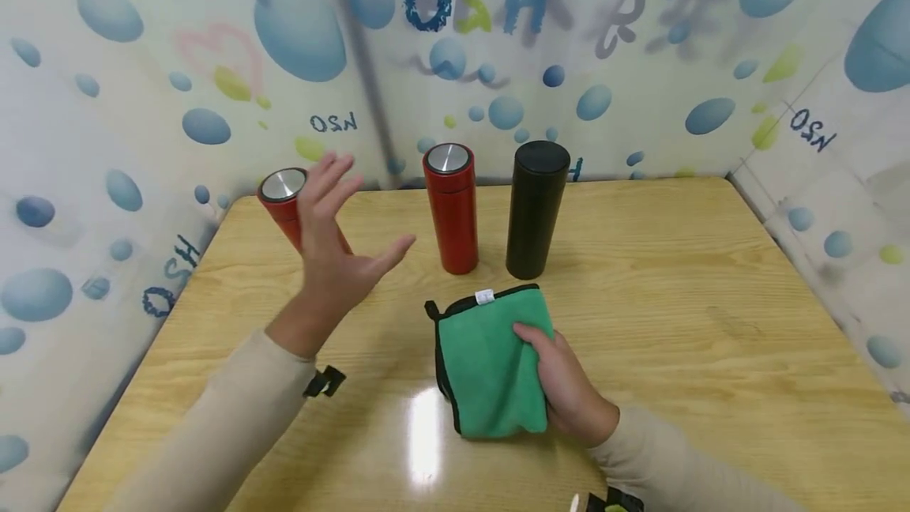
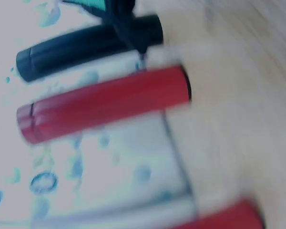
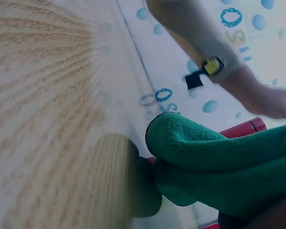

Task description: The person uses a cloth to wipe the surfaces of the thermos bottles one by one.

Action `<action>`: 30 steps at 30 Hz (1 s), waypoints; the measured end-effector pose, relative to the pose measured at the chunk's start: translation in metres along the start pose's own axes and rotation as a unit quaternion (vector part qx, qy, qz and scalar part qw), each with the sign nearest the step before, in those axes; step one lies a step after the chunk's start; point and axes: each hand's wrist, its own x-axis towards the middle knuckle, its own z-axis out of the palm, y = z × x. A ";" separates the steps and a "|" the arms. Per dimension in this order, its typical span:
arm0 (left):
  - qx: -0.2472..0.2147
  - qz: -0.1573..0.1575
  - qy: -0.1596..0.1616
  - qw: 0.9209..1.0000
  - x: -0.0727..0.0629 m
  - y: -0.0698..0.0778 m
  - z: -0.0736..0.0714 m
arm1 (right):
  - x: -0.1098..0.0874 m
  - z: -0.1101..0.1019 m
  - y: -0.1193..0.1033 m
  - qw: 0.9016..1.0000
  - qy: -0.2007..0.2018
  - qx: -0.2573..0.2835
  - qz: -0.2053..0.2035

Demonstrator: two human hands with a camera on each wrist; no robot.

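Observation:
My right hand (image 1: 569,389) grips a folded green cloth (image 1: 490,370) with black edging and a small white tag, the thumb on top of it. In the right wrist view the cloth (image 3: 219,162) shows its thick soft folds just above the table. My left hand (image 1: 334,251) is raised with fingers spread and thumb out, holding nothing. It overlaps the left red thermos bottle (image 1: 280,200) in the head view and hides much of it. A second red thermos bottle (image 1: 455,220) and a black thermos bottle (image 1: 536,216) stand upright beyond the cloth.
The wooden table (image 1: 661,275) backs onto a white wall covering (image 1: 604,62) printed with blue and green bubbles and letters. Another covered wall (image 1: 846,204) borders the right side. A bright light reflection lies on the tabletop left of the cloth.

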 end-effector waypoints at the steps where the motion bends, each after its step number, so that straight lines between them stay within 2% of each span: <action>1: 0.029 0.023 0.033 0.999 0.001 0.000 -0.011 | 0.000 0.001 0.000 1.000 -0.001 0.002 -0.001; 2: 0.054 0.027 0.064 0.996 0.003 0.000 -0.022 | 0.000 0.001 0.000 1.000 -0.001 0.003 -0.002; 3: 0.074 0.013 0.087 0.993 0.004 0.000 -0.033 | 0.000 0.001 0.000 1.000 -0.001 0.005 -0.003; 4: 0.085 -0.019 0.100 0.991 0.005 -0.001 -0.042 | 0.000 0.001 0.000 1.000 0.000 0.004 -0.005; 6: 0.078 -0.119 0.106 0.984 0.005 -0.002 -0.059 | -0.001 0.001 0.000 1.000 0.001 0.003 -0.005; 7: 0.068 -0.172 0.100 0.978 0.004 -0.003 -0.066 | -0.001 0.001 0.000 1.000 0.001 0.002 -0.006; 9: 0.041 -0.275 0.078 0.957 0.001 -0.008 -0.077 | -0.001 0.001 0.001 1.000 -0.002 0.001 -0.007; 11: 0.010 -0.357 0.057 0.932 -0.005 -0.016 -0.083 | -0.001 0.001 0.001 1.000 -0.009 0.001 -0.009; 15: -0.014 -0.443 0.012 0.896 -0.017 -0.035 -0.087 | 0.000 0.002 0.000 1.000 -0.010 -0.001 -0.010; 17: -0.025 -0.470 -0.004 0.882 -0.024 -0.044 -0.083 | 0.000 0.001 0.000 1.000 -0.008 -0.002 -0.008; 19: -0.033 -0.480 -0.010 0.876 -0.028 -0.051 -0.079 | 0.001 0.001 -0.001 1.000 -0.009 -0.004 -0.008; 20: -0.035 -0.481 -0.008 0.876 -0.030 -0.054 -0.077 | 0.002 0.001 -0.001 1.000 -0.012 -0.004 -0.008; 26: -0.013 -0.460 0.005 0.888 -0.038 -0.059 -0.076 | 0.003 0.001 -0.002 1.000 -0.015 -0.008 -0.004; 30: -0.006 -0.443 -0.007 0.896 -0.042 -0.052 -0.076 | 0.003 -0.002 -0.003 1.000 -0.001 -0.006 -0.001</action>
